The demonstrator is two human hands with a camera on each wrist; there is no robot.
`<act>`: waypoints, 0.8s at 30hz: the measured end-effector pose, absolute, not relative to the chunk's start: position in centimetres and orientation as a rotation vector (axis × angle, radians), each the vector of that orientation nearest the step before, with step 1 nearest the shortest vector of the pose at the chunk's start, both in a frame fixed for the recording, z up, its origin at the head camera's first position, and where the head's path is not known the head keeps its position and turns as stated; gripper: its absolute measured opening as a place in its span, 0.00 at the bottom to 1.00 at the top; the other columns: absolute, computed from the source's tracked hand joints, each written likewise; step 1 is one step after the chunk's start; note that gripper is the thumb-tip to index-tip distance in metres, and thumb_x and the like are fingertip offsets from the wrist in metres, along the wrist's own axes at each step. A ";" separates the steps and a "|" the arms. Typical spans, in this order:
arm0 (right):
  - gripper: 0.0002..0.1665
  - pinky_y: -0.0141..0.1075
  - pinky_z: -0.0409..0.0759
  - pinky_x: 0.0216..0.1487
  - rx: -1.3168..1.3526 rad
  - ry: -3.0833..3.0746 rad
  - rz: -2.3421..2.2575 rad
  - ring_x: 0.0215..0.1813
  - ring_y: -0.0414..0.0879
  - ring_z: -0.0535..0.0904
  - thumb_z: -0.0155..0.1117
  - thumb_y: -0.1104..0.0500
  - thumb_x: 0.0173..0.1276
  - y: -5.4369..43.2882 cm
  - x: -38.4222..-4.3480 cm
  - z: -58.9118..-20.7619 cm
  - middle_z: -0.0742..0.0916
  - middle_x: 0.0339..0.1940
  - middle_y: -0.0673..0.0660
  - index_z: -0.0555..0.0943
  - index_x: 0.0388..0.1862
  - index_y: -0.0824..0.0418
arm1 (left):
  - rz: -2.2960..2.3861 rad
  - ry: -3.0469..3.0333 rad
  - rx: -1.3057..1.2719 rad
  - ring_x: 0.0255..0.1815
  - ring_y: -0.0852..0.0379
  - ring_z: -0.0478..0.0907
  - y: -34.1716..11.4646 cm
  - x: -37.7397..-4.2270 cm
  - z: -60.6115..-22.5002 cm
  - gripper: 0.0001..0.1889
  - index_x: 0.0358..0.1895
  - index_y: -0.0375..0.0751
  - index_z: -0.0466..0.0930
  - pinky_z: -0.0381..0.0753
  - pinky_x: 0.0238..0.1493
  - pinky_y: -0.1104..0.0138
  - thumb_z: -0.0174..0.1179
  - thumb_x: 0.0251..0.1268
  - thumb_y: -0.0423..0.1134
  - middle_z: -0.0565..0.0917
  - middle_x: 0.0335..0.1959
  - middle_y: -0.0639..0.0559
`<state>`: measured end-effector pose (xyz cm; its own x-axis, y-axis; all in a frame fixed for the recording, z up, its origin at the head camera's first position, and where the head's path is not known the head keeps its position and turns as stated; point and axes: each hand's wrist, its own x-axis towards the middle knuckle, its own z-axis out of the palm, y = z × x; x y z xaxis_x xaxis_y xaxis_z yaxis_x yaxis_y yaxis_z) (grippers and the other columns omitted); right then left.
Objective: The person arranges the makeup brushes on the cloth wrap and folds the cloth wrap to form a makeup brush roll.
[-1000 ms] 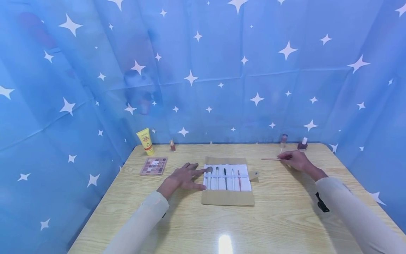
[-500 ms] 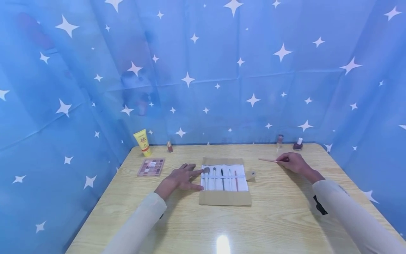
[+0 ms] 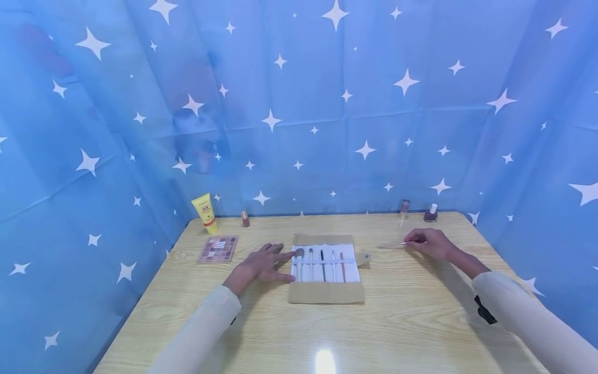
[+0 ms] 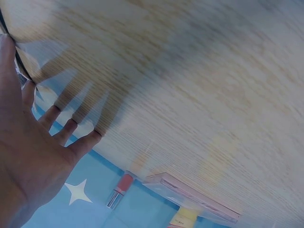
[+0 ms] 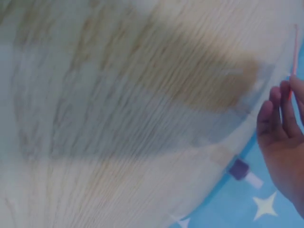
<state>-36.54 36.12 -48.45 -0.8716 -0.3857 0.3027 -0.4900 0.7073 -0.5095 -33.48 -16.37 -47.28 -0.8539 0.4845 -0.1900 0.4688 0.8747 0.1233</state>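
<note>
An unrolled beige brush roll (image 3: 327, 293) lies mid-table, with several makeup brushes (image 3: 323, 266) tucked under its white inner band. My left hand (image 3: 263, 265) spreads its fingers at the roll's left edge; index finger and thumb touch that edge. In the left wrist view the left hand (image 4: 42, 152) shows straight, parted fingers. To the right of the roll, my right hand (image 3: 432, 243) pinches one end of a thin pink stick-like brush (image 3: 391, 245), whose other end points left. The right wrist view shows the pink brush (image 5: 295, 47) at the fingertips of the right hand (image 5: 285, 128); its tip detail is too small to tell.
At the back left stand a yellow tube (image 3: 204, 213) and a small lip gloss (image 3: 245, 218), with an eyeshadow palette (image 3: 218, 249) nearer. A dark nail polish bottle (image 3: 431, 213) and a small brownish tube (image 3: 404, 206) are at the back right. Blue star curtains (image 3: 299, 104) border the table.
The head view has shifted slightly right. My right hand has drawn a little nearer to me with the pink brush, away from the nail polish. The left hand stays at the roll's edge.
</note>
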 end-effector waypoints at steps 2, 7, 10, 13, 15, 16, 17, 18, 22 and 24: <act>0.05 0.29 0.83 0.40 0.714 -2.721 0.937 0.39 0.44 0.88 0.70 0.66 0.71 36.0 -36.3 -48.2 0.91 0.36 0.57 0.87 0.43 0.67 | 0.104 2.833 0.720 0.84 0.37 0.49 -16.4 -33.5 -47.3 0.44 0.82 0.69 0.59 0.59 0.76 0.35 0.53 0.64 0.78 0.54 0.85 0.47; 0.11 0.27 0.82 0.41 0.664 -2.718 1.100 0.42 0.36 0.85 0.69 0.63 0.73 35.6 -35.9 -47.4 0.91 0.39 0.57 0.86 0.50 0.69 | 0.103 2.841 0.709 0.84 0.38 0.50 -16.4 -33.6 -47.5 0.45 0.82 0.69 0.59 0.61 0.76 0.36 0.55 0.63 0.78 0.55 0.85 0.48; 0.17 0.28 0.83 0.43 0.611 -2.710 1.254 0.45 0.34 0.85 0.68 0.61 0.75 35.2 -35.8 -46.9 0.90 0.44 0.64 0.83 0.57 0.71 | 0.097 2.839 0.708 0.84 0.39 0.50 -16.4 -33.7 -47.7 0.45 0.82 0.70 0.58 0.60 0.76 0.37 0.55 0.63 0.78 0.55 0.85 0.48; 0.23 0.31 0.85 0.47 0.558 -2.699 1.413 0.48 0.32 0.84 0.66 0.59 0.77 34.8 -35.7 -46.4 0.88 0.53 0.69 0.79 0.64 0.71 | 0.088 2.839 0.704 0.84 0.39 0.49 -16.4 -33.9 -47.8 0.45 0.82 0.71 0.58 0.60 0.76 0.36 0.55 0.63 0.78 0.55 0.85 0.48; 0.25 0.33 0.85 0.50 0.545 -2.685 1.515 0.50 0.32 0.84 0.64 0.59 0.78 34.4 -35.7 -46.1 0.85 0.58 0.71 0.76 0.68 0.71 | 0.081 2.839 0.701 0.84 0.40 0.49 -16.4 -33.9 -47.8 0.45 0.82 0.72 0.57 0.60 0.76 0.36 0.55 0.63 0.78 0.54 0.85 0.49; 0.26 0.35 0.86 0.51 0.549 -2.672 1.559 0.51 0.33 0.84 0.63 0.59 0.79 34.2 -35.7 -45.9 0.84 0.59 0.72 0.74 0.70 0.72 | 0.081 2.839 0.702 0.84 0.40 0.49 -16.4 -33.9 -47.9 0.45 0.82 0.71 0.57 0.60 0.76 0.36 0.55 0.63 0.78 0.55 0.85 0.49; 0.26 0.37 0.86 0.52 0.558 -2.657 1.596 0.52 0.34 0.84 0.62 0.60 0.80 33.9 -35.7 -45.8 0.84 0.60 0.71 0.73 0.70 0.72 | 0.080 2.838 0.701 0.85 0.40 0.49 -16.4 -33.9 -47.9 0.45 0.82 0.72 0.57 0.60 0.76 0.36 0.54 0.63 0.79 0.54 0.85 0.49; 0.26 0.38 0.87 0.52 0.570 -2.636 1.626 0.52 0.35 0.85 0.62 0.61 0.80 33.6 -35.8 -45.7 0.83 0.60 0.71 0.73 0.71 0.72 | 0.083 2.839 0.700 0.85 0.40 0.49 -16.4 -33.9 -47.9 0.45 0.82 0.72 0.57 0.60 0.76 0.36 0.54 0.63 0.79 0.54 0.85 0.49; 0.24 0.39 0.88 0.48 0.621 -2.552 1.691 0.50 0.37 0.86 0.60 0.64 0.80 32.3 -36.1 -45.4 0.85 0.56 0.68 0.71 0.69 0.72 | 0.091 2.838 0.691 0.85 0.40 0.48 -16.4 -33.8 -47.9 0.45 0.82 0.72 0.57 0.59 0.76 0.35 0.54 0.62 0.79 0.54 0.85 0.50; 0.22 0.38 0.88 0.46 0.637 -2.518 1.709 0.50 0.37 0.86 0.61 0.65 0.79 31.6 -36.2 -45.2 0.84 0.56 0.69 0.72 0.67 0.72 | 0.093 2.839 0.686 0.85 0.40 0.48 -16.4 -33.7 -47.9 0.45 0.82 0.73 0.57 0.59 0.76 0.35 0.54 0.62 0.80 0.54 0.85 0.50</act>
<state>-36.24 31.59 -45.25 -0.9155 -0.3142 0.2514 -0.3498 0.3122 -0.8833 -33.74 -16.38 -47.86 -0.8671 0.4578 -0.1963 0.4441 0.8890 0.1119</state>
